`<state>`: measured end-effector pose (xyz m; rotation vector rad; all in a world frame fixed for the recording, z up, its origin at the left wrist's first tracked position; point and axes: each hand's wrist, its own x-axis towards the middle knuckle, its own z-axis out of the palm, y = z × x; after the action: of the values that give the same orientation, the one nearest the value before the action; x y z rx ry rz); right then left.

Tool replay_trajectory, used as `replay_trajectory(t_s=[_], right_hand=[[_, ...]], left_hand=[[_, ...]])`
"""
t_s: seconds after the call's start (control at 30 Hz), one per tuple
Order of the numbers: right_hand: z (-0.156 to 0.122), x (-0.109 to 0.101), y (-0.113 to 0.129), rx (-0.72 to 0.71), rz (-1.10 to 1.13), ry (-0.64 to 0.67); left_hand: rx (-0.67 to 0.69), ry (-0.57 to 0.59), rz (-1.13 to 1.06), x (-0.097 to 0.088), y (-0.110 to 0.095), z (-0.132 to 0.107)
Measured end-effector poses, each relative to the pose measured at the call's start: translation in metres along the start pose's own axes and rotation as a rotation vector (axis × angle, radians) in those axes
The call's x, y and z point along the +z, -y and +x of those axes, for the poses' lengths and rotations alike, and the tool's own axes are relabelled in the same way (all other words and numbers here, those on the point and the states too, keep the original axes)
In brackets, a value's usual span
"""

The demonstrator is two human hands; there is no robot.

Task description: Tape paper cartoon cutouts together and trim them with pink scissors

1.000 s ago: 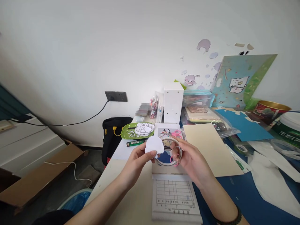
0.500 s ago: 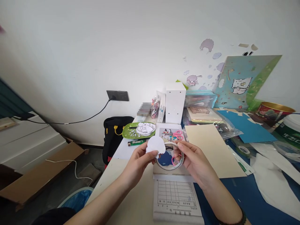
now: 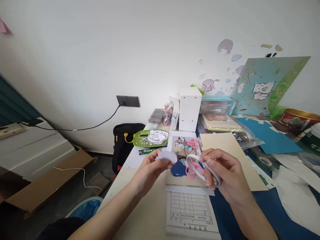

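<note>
My left hand (image 3: 151, 170) pinches a small white paper cutout (image 3: 167, 155) with a rounded edge, tilted so that little of its face shows. My right hand (image 3: 222, 170) is closed on a thin roll of white tape (image 3: 196, 166), held above the desk at a slant. A gap lies between the cutout and the tape roll. Below them are a dark blue paper shape (image 3: 178, 168) and pink-handled scissors (image 3: 190, 172). Farther back, a second pair of pink scissors (image 3: 193, 144) rests on a printed picture (image 3: 183, 150).
A green tray (image 3: 137, 140) with a line-drawn cutout stands at the back left. A cream sheet (image 3: 222, 146) lies to the right, near white paper scraps (image 3: 290, 190) and another tape roll (image 3: 265, 162). A printed form (image 3: 191, 210) is in front; a bin (image 3: 86, 210) stands below left.
The tape roll has moved right, away from the cutout, and turned more edge-on. The cutout has tipped flatter in my left hand. The view has shifted slightly.
</note>
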<state>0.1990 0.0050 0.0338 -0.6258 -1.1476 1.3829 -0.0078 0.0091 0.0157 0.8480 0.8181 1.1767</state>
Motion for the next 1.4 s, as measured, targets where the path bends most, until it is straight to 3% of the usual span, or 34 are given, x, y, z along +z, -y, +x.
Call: replay_trajectory(t_s=[0.23,0.53,0.63,0.8,1.1,1.4], right_hand=[[0.003,0.005,-0.001,0.15,-0.066,-0.005],[0.002,-0.003,-0.002,0.455,-0.264,0.275],[0.002,-0.003,-0.001,0.493,-0.31,0.303],[0.003,0.002,-0.005,0.526,-0.435,0.296],[0.003,0.003,-0.014,0.44,-0.639,0.267],[0.005,0.008,-0.016,0.425,-0.688,0.241]], left_hand=[[0.066,-0.062,0.175,-0.001,-0.001,0.001],[0.139,-0.057,0.531,0.008,0.0,-0.005],[0.223,-0.084,0.693,0.009,0.001,-0.008],[0.3,-0.01,0.976,0.009,0.0,-0.011],[0.309,0.119,0.848,0.007,-0.001,-0.01],[0.237,0.099,0.779,0.013,-0.003,-0.012]])
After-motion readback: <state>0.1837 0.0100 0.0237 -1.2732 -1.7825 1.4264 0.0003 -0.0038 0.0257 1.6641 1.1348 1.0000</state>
